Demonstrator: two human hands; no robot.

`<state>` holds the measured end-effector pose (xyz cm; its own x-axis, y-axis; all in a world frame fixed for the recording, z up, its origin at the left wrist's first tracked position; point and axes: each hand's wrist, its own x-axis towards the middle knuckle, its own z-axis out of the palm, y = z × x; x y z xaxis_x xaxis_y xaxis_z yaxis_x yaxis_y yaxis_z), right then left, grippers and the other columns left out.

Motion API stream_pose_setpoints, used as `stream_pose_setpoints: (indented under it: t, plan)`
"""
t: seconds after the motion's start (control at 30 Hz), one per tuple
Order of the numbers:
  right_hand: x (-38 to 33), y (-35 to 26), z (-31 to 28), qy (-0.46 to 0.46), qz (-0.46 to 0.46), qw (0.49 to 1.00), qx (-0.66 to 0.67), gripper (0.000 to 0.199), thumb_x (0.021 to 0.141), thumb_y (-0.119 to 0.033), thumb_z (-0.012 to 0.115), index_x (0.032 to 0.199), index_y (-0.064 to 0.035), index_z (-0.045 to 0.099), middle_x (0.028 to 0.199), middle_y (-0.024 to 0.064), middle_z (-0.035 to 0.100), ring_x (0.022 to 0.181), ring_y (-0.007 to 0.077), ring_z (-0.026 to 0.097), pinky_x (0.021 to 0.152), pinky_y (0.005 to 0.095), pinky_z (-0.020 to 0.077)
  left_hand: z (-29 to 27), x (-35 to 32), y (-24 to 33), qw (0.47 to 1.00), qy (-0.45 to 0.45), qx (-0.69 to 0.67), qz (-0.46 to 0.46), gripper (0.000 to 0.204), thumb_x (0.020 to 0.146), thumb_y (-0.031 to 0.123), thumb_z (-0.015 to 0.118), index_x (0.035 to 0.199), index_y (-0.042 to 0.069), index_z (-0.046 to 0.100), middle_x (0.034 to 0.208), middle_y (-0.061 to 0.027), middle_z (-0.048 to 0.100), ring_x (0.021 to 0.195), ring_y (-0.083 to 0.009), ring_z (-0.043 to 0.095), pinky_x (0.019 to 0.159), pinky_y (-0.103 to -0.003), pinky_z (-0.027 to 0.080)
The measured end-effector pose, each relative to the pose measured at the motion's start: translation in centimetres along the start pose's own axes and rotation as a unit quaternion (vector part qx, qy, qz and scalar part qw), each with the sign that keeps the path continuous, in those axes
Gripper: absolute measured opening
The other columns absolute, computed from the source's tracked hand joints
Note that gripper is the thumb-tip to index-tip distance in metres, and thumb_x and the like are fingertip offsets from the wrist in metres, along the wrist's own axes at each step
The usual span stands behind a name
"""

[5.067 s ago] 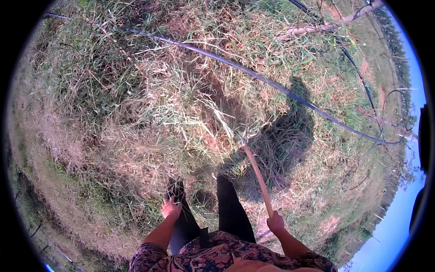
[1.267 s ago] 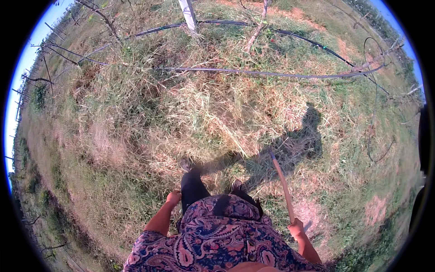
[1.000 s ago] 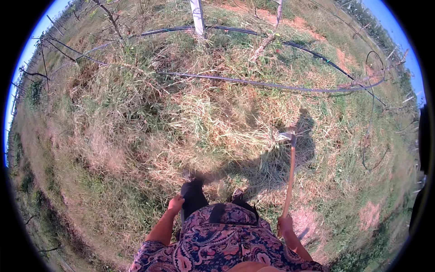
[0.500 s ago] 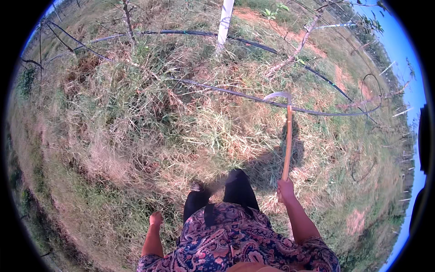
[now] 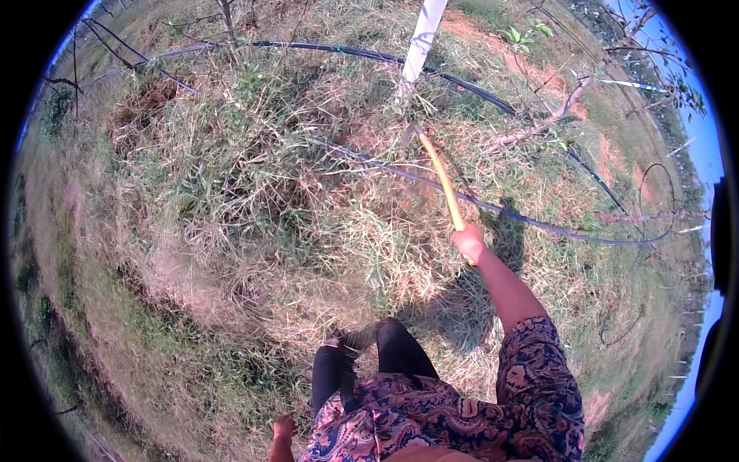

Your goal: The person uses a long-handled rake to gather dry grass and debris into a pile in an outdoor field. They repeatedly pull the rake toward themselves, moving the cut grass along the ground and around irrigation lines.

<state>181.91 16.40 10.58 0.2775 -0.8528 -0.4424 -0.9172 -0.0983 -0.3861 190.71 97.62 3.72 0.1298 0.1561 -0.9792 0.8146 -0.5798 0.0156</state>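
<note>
My right hand (image 5: pixel 469 243) is wrapped round the lower end of the long wooden handle of a sickle (image 5: pixel 442 174). The arm is stretched forward, and the tool tilts away to the left. Its blade is at the far end, near the foot of a white post (image 5: pixel 423 48), seen almost edge-on against the grass; whether it touches the ground I cannot tell. Part of the handle passes over a dark hose (image 5: pixel 531 221). Low beside my left hip hangs my left hand (image 5: pixel 285 426), fingers curled in, with nothing visible in it.
Dry cut grass (image 5: pixel 369 262) covers the ground around my legs (image 5: pixel 402 350). Another black hose (image 5: pixel 308 47) runs behind the post. A bare leaning trunk (image 5: pixel 550 119) stands to the right, and a thin trunk (image 5: pixel 229 27) at the far left. A hose loop (image 5: pixel 657 191) lies at the right.
My right hand has moved forward with the sickle, whose blade has swung left from over the near hose to near the white post. My left hand has dropped lower in view.
</note>
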Motion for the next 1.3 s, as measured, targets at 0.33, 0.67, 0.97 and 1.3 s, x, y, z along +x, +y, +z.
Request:
stream_pose_setpoints:
  t: [0.33, 0.67, 0.97, 1.3]
  plan:
    - [22.4, -14.7, -0.7, 0.046, -0.131, 0.96, -0.242, 0.025, 0.089, -0.016, 0.045, 0.108, -0.0008, 0.054, 0.096, 0.0197, 0.067, 0.091, 0.0339, 0.066, 0.079, 0.0435, 0.0525, 11.6, -4.7, 0.9, 0.998, 0.011, -0.024, -0.063, 0.03, 0.08, 0.012, 0.058, 0.11, 0.012, 0.057, 0.093, -0.0066, 0.063, 0.08, -0.0214, 0.064, 0.066, -0.037, 0.053]
    - [2.1, 26.1, -5.3, -0.025, 0.198, 0.938, -0.285, 0.027, 0.083, -0.014, 0.058, 0.105, -0.0028, 0.049, 0.093, 0.0224, 0.064, 0.088, 0.0363, 0.065, 0.073, 0.0481, 0.0506, 15.7, -6.8, 8.5, 0.994, 0.006, 0.095, -0.052, 0.041, 0.089, 0.022, 0.051, 0.125, 0.003, 0.051, 0.1, -0.0125, 0.062, 0.088, -0.0285, 0.064, 0.07, -0.042, 0.053]
    - [4.5, 30.2, -6.1, 0.09, 0.375, 0.859, 0.336, 0.011, 0.078, -0.011, 0.058, 0.081, -0.0047, 0.05, 0.055, 0.0049, 0.046, 0.039, 0.0172, 0.046, 0.036, 0.0302, 0.0381, 19.4, -5.6, 15.6, 0.99, 0.0, 0.136, -0.03, 0.031, 0.088, 0.017, 0.051, 0.117, 0.006, 0.056, 0.089, -0.0096, 0.062, 0.071, -0.0184, 0.062, 0.053, -0.03, 0.05]
    - [22.6, 3.6, 10.1, -0.154, 0.308, 0.585, 0.735, 0.02, 0.084, -0.014, 0.054, 0.07, -0.0105, 0.039, 0.054, 0.0, 0.039, 0.044, 0.0138, 0.038, 0.044, 0.0296, 0.0345, 16.4, -5.5, 13.6, 0.989, -0.006, 0.141, -0.041, 0.037, 0.088, 0.017, 0.053, 0.123, 0.008, 0.048, 0.096, -0.0122, 0.062, 0.082, -0.0273, 0.064, 0.064, -0.04, 0.055]
